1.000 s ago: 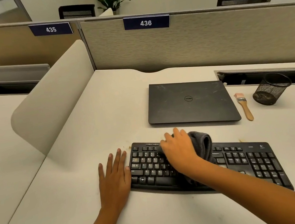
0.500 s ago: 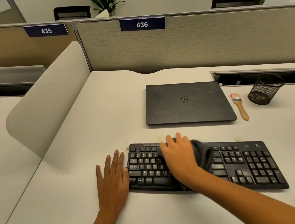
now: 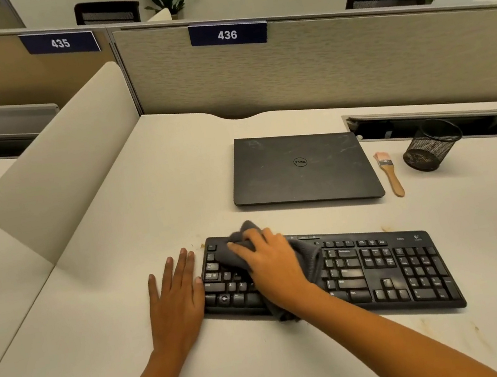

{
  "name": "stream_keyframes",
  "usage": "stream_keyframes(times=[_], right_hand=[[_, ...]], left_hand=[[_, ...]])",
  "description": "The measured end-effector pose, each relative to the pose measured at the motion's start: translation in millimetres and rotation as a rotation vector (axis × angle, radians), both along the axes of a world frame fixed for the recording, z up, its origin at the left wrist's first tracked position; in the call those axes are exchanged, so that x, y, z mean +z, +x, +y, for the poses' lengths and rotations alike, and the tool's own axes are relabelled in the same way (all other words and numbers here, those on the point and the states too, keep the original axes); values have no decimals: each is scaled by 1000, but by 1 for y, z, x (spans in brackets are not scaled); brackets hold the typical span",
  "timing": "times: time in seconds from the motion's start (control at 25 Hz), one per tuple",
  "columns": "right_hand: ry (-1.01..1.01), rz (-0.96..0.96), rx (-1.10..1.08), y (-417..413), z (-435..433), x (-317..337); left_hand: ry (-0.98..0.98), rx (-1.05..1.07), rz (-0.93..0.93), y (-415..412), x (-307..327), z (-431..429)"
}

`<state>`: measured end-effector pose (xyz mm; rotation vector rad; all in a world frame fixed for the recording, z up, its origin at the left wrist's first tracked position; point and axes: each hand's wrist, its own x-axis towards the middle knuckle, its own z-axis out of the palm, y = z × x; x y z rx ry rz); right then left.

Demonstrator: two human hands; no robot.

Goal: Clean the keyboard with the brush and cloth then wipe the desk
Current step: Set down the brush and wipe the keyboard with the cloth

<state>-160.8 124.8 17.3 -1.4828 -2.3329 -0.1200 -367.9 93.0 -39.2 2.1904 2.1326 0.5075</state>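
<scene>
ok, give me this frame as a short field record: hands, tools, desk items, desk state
right hand: presses crumpled dark grey cloth on left half of black full-size keyboard
left hand: flat on cream desk, against keyboard's left edge
wooden-handled paintbrush: lies unused, right of closed dark laptop
black mesh pen cup: tilted, right of brush
desk state: brownish specks near keyboard's corners and on front right

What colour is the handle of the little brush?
Light brown wood, on the brush beside the laptop; the head view shows it.
</scene>
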Motion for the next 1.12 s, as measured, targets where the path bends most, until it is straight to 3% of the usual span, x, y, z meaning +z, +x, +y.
stream_keyframes(times=[0.36,0.56,0.64,0.72,0.8,0.84,0.96,1.0,1.04,1.12], right_hand=[[-88,75,-446,171,-49,-6],[-173,114,-980,215,-52,9],[-177,159,-845,187,-48,10],[-179,143,-466,164,-52,3],[-175,151,-288,179,-59,1],[-154,182,-360,197,-62,1],[-149,347,-941,243,-67,7],[-163,350,-1044,241,-64,7],[-164,332,-1021,228,-59,8],[-145,262,-709,196,-55,4]], left_hand=[[-6,-9,-26,0,0,0],[-11,-5,-21,0,1,-1],[-14,-6,-21,0,1,-1],[-18,-6,-16,1,1,-1],[-16,-8,-13,0,1,-1],[-17,-8,-15,0,1,-1],[-14,-7,-16,0,2,-1],[-14,-10,-14,0,2,-1],[-14,-15,-10,0,2,-1],[-15,-22,-1,-1,2,-2]])
